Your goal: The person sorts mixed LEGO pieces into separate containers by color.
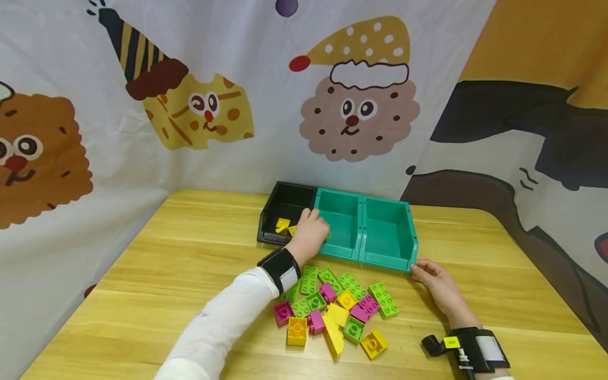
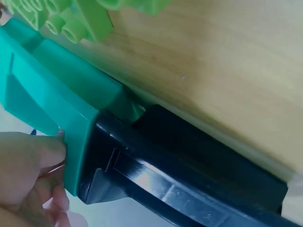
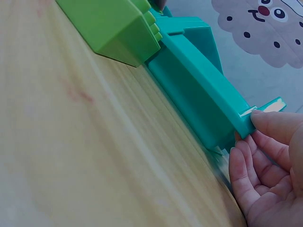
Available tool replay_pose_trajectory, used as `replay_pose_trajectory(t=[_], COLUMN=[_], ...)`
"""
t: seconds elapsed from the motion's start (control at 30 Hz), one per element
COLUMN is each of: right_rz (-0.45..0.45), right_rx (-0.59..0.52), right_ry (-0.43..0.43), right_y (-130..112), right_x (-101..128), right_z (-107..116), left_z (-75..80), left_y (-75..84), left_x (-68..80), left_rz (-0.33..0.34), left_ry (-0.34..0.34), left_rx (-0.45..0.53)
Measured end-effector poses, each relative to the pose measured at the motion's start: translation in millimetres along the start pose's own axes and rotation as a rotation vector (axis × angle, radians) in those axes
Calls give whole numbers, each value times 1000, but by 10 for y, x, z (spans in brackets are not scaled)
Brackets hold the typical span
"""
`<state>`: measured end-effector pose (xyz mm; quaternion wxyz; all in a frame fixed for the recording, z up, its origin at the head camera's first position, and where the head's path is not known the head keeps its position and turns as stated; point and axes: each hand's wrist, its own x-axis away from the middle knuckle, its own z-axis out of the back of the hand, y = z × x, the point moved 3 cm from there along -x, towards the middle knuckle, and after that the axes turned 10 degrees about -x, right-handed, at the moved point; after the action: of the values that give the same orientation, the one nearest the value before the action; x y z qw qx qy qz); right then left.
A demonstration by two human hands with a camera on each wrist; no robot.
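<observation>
Two teal bins stand side by side, with a black bin (image 1: 290, 198) at their left. My left hand (image 1: 310, 232) reaches over the join between the black bin and the left teal bin (image 1: 338, 203). In the left wrist view its thumb presses the teal side edge, with fingers curled behind. My right hand (image 3: 270, 161) pinches the front corner of the right teal bin (image 1: 387, 227) between thumb and fingers. Small yellow blocks (image 1: 282, 225) lie inside the black bin. A bit of yellow shows beside the left hand, mostly hidden by it.
A loose pile of toy building bricks lies in front of the bins: green bricks (image 1: 383, 300), pink bricks (image 1: 283, 312) and yellow bricks (image 1: 374, 344). The wooden table (image 1: 199, 253) ends at a cartoon-printed cloth (image 1: 271, 132) behind the bins.
</observation>
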<state>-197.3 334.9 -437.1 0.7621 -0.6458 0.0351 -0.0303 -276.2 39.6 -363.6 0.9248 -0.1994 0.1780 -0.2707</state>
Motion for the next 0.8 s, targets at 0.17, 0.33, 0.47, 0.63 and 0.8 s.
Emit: replay_pose_trajectory(t=[0.17, 0.33, 0.47, 0.63, 0.8], right_rz=[13, 7, 4, -1, -7], right_rx=[-10, -14, -14, -2, 13], right_ry=[-2, -2, -5, -13, -12], right_y=[2, -3, -2, -3, 0], right_x=[-1, -7, -19, -15, -5], right_z=[2, 4, 13, 16, 5], left_z=[-44, -81, -69, -79, -104], left_y=[63, 59, 47, 45, 46], left_x=[-67, -140, -182, -218, -205], left_rz=[-59, -74, -77, -68, -78], left_ry=[-28, -115, -159, -198, -245], left_rx=[-45, -16, 15, 29, 26])
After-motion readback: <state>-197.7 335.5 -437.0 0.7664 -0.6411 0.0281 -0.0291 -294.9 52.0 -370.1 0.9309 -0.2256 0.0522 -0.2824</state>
